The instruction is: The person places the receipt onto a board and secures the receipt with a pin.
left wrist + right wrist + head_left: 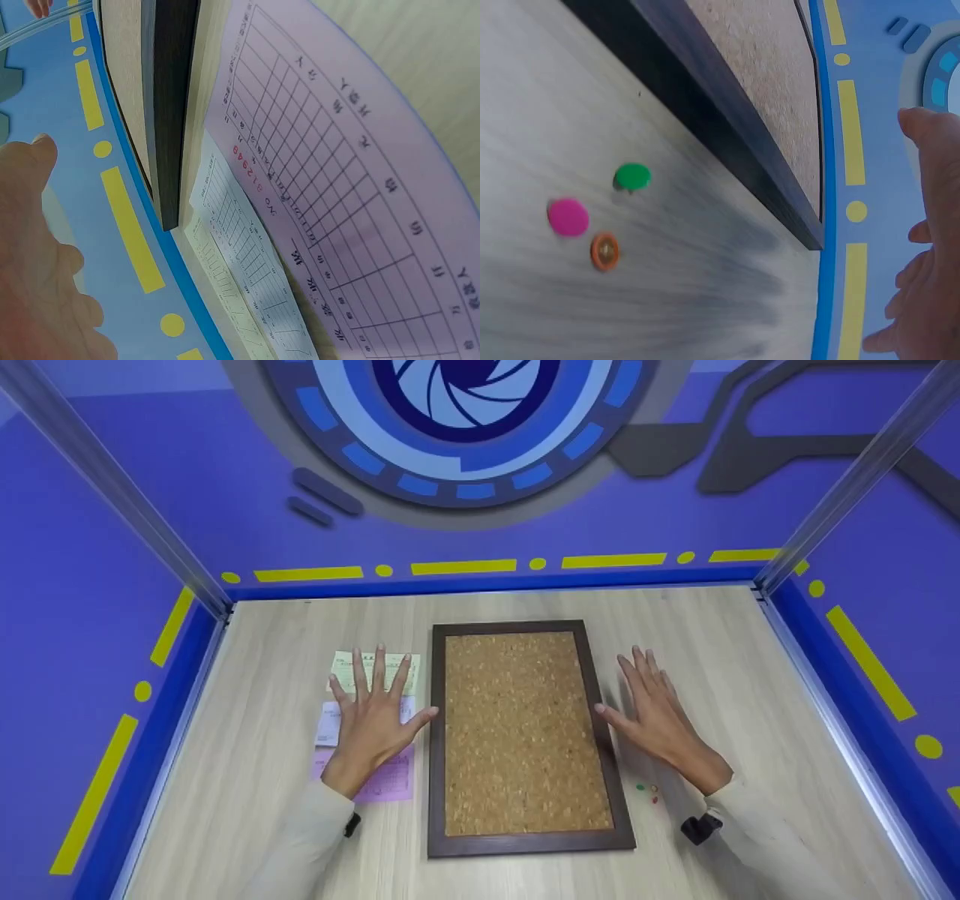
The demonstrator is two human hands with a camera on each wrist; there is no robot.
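A cork board [525,735] in a dark brown wooden frame lies flat on the table. My left hand [371,727], fingers spread, hovers over three printed paper slips left of the board: a pale yellow-green slip [345,664], a white slip [328,729] and a pink slip [394,780]. Grid lines and characters show on the pink slip [337,187] in the left wrist view. Right of the board, my right hand [660,727] is held above the table, fingers straight and holding nothing. Below it lie a green tack [634,176], a pink tack [568,217] and an orange-rimmed tack [604,252].
Light wood-grain tabletop [270,697] surrounds the board. Blue-purple printed panels [480,540] with yellow dashes stand at the back and both sides. Metal posts [847,472] rise at the back corners.
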